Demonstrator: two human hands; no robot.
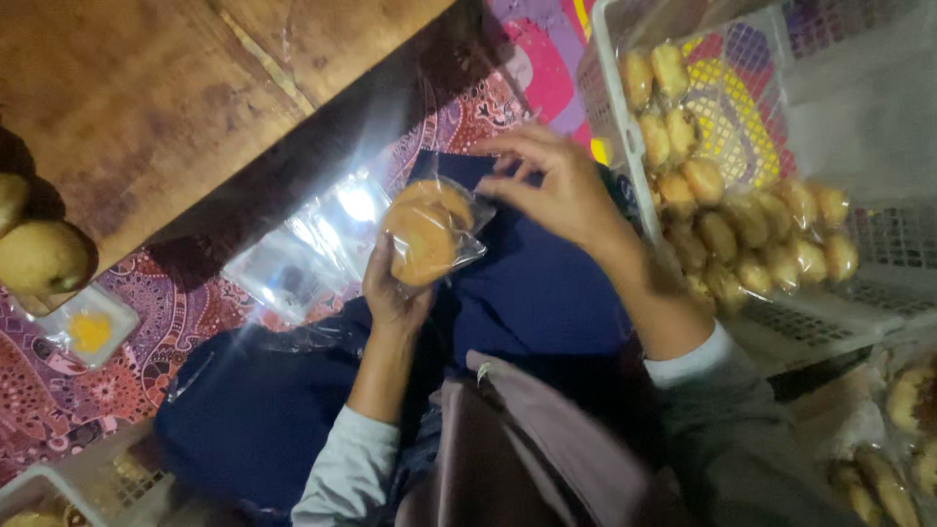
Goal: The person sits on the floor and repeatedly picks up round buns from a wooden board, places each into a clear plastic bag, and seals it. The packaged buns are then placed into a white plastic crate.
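The left hand [390, 288] holds a round bun [427, 232] in a clear bag [467, 217]; the right hand [551, 185] pinches the bag's open end, beside a white basket [625, 166] of wrapped buns.

A floor mat [146, 322] patterned in red, pink and purple paisley covers the floor. On it, at about nine o'clock, lies a small clear packet [90, 330] with something yellow inside. Near the centre lie shiny empty plastic bags [312, 244]. At two to three o'clock stands a white plastic crate [830, 322] holding bagged golden pastries. A brown wooden table [166, 88] fills eleven o'clock.
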